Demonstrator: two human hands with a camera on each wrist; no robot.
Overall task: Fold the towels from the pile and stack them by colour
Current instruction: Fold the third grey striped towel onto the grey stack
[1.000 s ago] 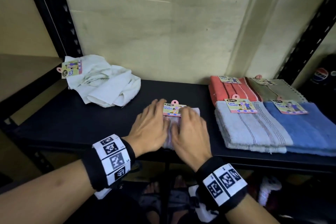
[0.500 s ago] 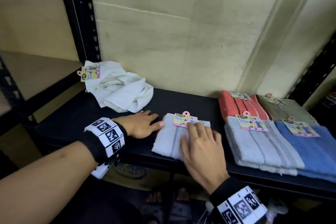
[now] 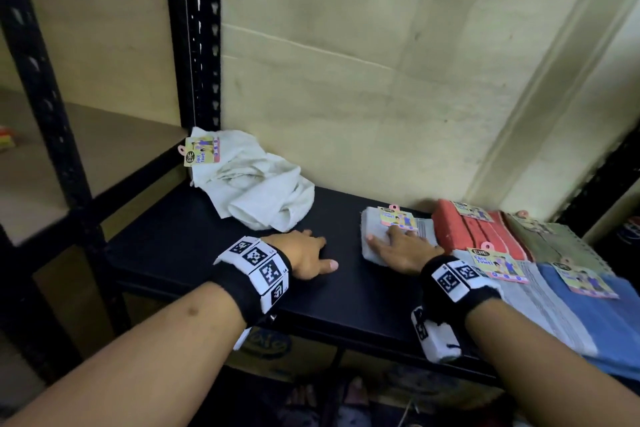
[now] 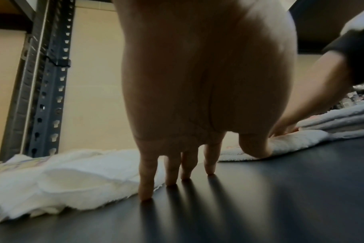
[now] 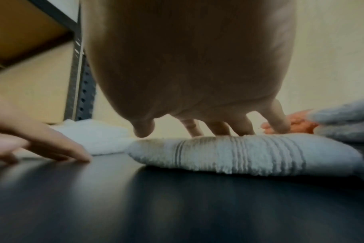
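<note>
Lying folded on the black shelf (image 3: 194,253), just beside the red towel (image 3: 464,229): pale grey folded towel (image 3: 375,236), thin darker stripes, card label (image 3: 398,218) on top. Pressing it flat, right hand (image 3: 398,253), fingers straight. Resting on bare shelf near the crumpled white towel (image 3: 256,187), left hand (image 3: 304,256), fingers relaxed, holding nothing.

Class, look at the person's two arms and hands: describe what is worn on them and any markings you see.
Both forearms are bare, with no sleeves. The left hand and the right hand are ungloved. Each wrist carries a black band set with white square tiles printed with black coded patterns. A small white tagged block hangs under the right wrist.
</note>
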